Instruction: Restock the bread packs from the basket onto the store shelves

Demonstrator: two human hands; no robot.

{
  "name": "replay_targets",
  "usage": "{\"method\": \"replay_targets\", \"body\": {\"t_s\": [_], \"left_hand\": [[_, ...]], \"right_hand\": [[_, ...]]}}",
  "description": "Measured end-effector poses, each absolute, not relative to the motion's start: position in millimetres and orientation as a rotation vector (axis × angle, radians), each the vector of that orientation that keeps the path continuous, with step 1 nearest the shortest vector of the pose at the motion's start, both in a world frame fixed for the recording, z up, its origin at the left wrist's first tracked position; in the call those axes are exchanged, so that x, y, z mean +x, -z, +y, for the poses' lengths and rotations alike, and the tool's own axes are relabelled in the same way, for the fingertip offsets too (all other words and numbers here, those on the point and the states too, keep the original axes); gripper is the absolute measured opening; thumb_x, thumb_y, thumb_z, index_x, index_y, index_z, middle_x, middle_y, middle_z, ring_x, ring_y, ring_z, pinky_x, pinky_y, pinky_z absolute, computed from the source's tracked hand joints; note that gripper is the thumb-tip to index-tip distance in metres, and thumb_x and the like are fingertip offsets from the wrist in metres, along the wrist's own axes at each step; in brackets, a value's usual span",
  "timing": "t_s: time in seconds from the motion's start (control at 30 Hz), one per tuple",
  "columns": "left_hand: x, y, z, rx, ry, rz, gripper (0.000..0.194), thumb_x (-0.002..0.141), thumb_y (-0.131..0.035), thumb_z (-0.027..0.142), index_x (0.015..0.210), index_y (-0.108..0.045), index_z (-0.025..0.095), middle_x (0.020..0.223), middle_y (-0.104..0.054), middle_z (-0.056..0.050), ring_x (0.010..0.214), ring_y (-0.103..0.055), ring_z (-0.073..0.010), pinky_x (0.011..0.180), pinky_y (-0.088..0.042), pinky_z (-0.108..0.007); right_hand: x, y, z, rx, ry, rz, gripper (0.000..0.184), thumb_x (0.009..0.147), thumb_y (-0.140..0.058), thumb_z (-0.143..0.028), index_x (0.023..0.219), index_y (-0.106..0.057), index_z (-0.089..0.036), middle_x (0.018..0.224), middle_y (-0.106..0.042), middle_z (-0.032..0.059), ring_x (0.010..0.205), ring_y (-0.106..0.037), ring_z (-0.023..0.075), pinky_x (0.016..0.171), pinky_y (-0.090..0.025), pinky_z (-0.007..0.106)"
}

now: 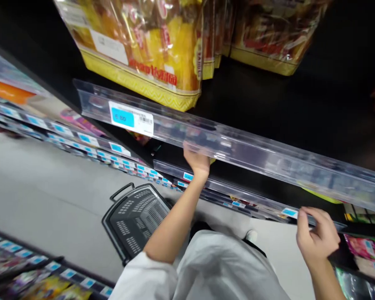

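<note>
My left hand (196,160) reaches up under the clear plastic shelf rail (237,148), its fingers hidden behind the rail. My right hand (317,237) hovers lower right, fingers curled, thumb and forefinger near a blue price tag (289,212) on the lower shelf edge; nothing shows in it. Yellow snack bags (150,46) stand on the black shelf above the rail.
A black shopping basket (137,218) sits on the grey floor below my left arm. Shelf rows with blue price tags (81,139) run along the left and bottom left. More packets (362,250) fill the lower right shelf. A white and blue label (130,118) is on the rail.
</note>
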State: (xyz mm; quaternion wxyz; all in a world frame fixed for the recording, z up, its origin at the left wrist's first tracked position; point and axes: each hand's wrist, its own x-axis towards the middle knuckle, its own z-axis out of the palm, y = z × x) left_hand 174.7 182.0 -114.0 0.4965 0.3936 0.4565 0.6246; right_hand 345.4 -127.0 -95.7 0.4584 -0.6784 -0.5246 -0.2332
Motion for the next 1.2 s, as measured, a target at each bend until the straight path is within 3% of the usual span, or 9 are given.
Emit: {"method": "replay_targets", "body": {"t_s": [0.17, 0.33, 0.47, 0.57, 0.67, 0.83, 0.93, 1.03, 1.2], "left_hand": [[135.6, 89.7, 123.0, 0.732, -1.288, 0.996, 0.042, 0.055, -0.088, 0.032, 0.081, -0.058, 0.018, 0.074, -0.067, 0.003, 0.065, -0.063, -0.0129, 0.065, -0.051, -0.024], [115.0, 90.1, 60.6, 0.577, -0.901, 0.927, 0.055, 0.054, -0.093, 0.034, 0.101, -0.071, 0.016, 0.09, -0.077, -0.003, 0.076, -0.073, -0.0193, 0.07, -0.058, -0.027], [125.6, 98.1, 33.9, 0.593, -0.82, 0.857, 0.055, 0.058, -0.094, 0.031, 0.106, -0.072, 0.018, 0.096, -0.078, -0.003, 0.082, -0.075, -0.0195, 0.073, -0.059, -0.026], [146.4, 99.6, 28.7, 0.743, -0.764, 0.755, 0.057, 0.066, -0.092, 0.035, 0.116, -0.068, 0.021, 0.108, -0.078, -0.005, 0.094, -0.075, -0.0215, 0.08, -0.059, -0.027], [177.8, 98.4, 33.8, 0.944, -0.76, 0.69, 0.068, 0.063, -0.095, 0.032, 0.123, -0.065, 0.021, 0.118, -0.075, -0.006, 0.107, -0.072, -0.0213, 0.092, -0.057, -0.029], [243.8, 101.8, 55.1, 1.149, -0.914, 0.705, 0.051, 0.055, -0.096, 0.036, 0.094, -0.068, 0.017, 0.09, -0.075, -0.004, 0.087, -0.071, -0.0211, 0.084, -0.057, -0.032], [278.5, 109.7, 69.0, 1.228, -0.878, 0.729, 0.044, 0.049, -0.096, 0.036, 0.073, -0.064, 0.017, 0.075, -0.071, -0.004, 0.082, -0.07, -0.0248, 0.083, -0.056, -0.038], [301.6, 118.8, 78.9, 1.253, -0.821, 0.72, 0.039, 0.05, -0.094, 0.034, 0.072, -0.067, 0.017, 0.076, -0.073, -0.005, 0.087, -0.071, -0.0277, 0.09, -0.055, -0.043], [309.5, 123.5, 81.1, 1.259, -0.77, 0.677, 0.034, 0.058, -0.093, 0.031, 0.081, -0.072, 0.02, 0.079, -0.075, -0.004, 0.092, -0.071, -0.0262, 0.103, -0.051, -0.046]], "right_hand": [[353.3, 106.0, -131.1, -1.701, 0.134, -1.063, 0.008, 0.093, -0.072, -0.025, 0.1, -0.071, -0.022, 0.086, -0.071, 0.0041, 0.077, -0.068, 0.0197, 0.072, -0.055, 0.034], [365.3, 119.6, -127.1, -1.58, -0.661, -0.715, 0.05, 0.085, -0.076, -0.061, 0.118, -0.067, -0.024, 0.107, -0.074, 0.0089, 0.09, -0.074, 0.0236, 0.074, -0.064, 0.036], [363.7, 115.4, -126.5, -1.448, -1.096, -0.643, 0.064, 0.085, -0.073, -0.069, 0.133, -0.059, -0.028, 0.128, -0.071, 0.0115, 0.103, -0.075, 0.0263, 0.085, -0.065, 0.041], [365.7, 116.3, -122.5, -1.398, -1.0, -0.692, 0.07, 0.082, -0.08, -0.061, 0.138, -0.055, -0.028, 0.137, -0.068, 0.0113, 0.118, -0.07, 0.0282, 0.099, -0.061, 0.044], [377.1, 121.5, -111.9, -1.404, -0.685, -0.725, 0.072, 0.075, -0.086, -0.053, 0.136, -0.058, -0.027, 0.137, -0.068, 0.0109, 0.123, -0.067, 0.0295, 0.105, -0.057, 0.046], [406.2, 123.5, -103.9, -1.57, -0.276, -0.72, 0.049, 0.08, -0.077, -0.052, 0.119, -0.067, -0.023, 0.113, -0.073, 0.0119, 0.105, -0.07, 0.0319, 0.1, -0.057, 0.053], [415.4, 120.5, -116.2, -1.762, -0.004, -0.791, 0.039, 0.085, -0.071, -0.049, 0.114, -0.068, -0.023, 0.118, -0.069, 0.0134, 0.111, -0.066, 0.0331, 0.1, -0.056, 0.056], [413.6, 120.4, -131.2, -1.852, 0.113, -0.883, 0.034, 0.09, -0.066, -0.044, 0.117, -0.066, -0.023, 0.119, -0.066, 0.0134, 0.11, -0.065, 0.0311, 0.097, -0.057, 0.054], [403.8, 128.4, -138.4, -1.868, 0.027, -0.939, 0.037, 0.095, -0.062, -0.042, 0.126, -0.063, -0.022, 0.122, -0.067, 0.0139, 0.107, -0.067, 0.0286, 0.095, -0.058, 0.052]]}}
